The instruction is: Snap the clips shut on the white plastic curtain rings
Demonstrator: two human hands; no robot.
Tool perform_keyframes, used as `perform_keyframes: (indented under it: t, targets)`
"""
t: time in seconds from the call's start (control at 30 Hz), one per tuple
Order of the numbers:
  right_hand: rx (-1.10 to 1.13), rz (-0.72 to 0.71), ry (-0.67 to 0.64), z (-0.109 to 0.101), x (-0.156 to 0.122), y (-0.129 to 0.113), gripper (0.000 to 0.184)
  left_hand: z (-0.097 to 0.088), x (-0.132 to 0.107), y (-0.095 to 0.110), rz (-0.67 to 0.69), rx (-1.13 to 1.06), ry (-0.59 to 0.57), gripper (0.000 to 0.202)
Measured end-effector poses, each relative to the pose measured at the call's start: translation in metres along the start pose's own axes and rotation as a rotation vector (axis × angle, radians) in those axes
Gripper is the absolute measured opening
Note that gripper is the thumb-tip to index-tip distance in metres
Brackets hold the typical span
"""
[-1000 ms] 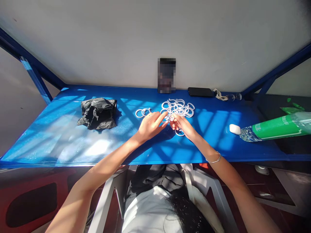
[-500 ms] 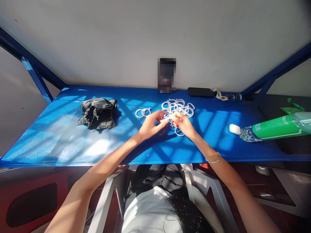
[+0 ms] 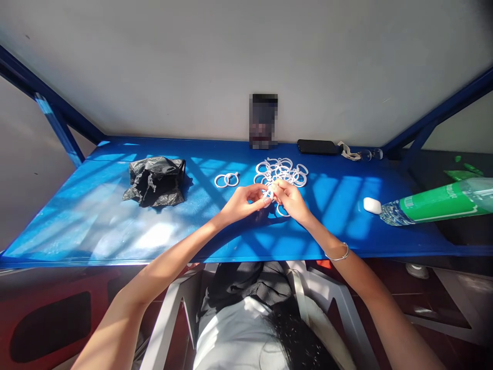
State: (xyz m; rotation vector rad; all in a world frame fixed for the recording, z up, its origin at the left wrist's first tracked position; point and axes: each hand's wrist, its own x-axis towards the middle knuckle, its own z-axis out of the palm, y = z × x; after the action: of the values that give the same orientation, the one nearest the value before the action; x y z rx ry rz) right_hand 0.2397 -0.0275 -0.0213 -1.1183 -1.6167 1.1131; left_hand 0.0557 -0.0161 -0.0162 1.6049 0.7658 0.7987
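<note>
My left hand (image 3: 243, 204) and my right hand (image 3: 291, 199) meet over the middle of the blue table (image 3: 331, 226). Pinched between their fingertips is a white plastic curtain ring (image 3: 268, 193), mostly covered by the fingers. Just beyond them lies a loose pile of similar rings (image 3: 285, 167), some with small eyelets. A single ring (image 3: 282, 210) rests partly hidden under my right hand. Two more rings (image 3: 227, 180) overlap on the tabletop to the left of my left hand.
A crumpled black plastic bag (image 3: 156, 180) sits at the left. Along the wall are a blurred upright device (image 3: 263, 121), a black phone (image 3: 318, 147) and glasses (image 3: 371, 154). At the right, a green-labelled bottle (image 3: 435, 203) lies by a small white case (image 3: 372, 205).
The held curtain ring has turned from lying flatter to a more upright position between my fingers. My left fingers have drawn closer to my right hand.
</note>
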Motion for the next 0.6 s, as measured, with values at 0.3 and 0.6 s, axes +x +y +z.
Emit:
perform_keyframes:
  t: [0.3, 0.6]
  targets:
    - [-0.175, -0.054, 0.069, -0.001, -0.004, -0.001, 0.042, 0.001, 0.000, -0.003, -0.071, -0.079, -0.069, 0.063]
    - [-0.058, -0.077, -0.078, -0.013, -0.001, -0.002, 0.048, -0.003, 0.002, -0.004, -0.053, -0.122, -0.159, 0.065]
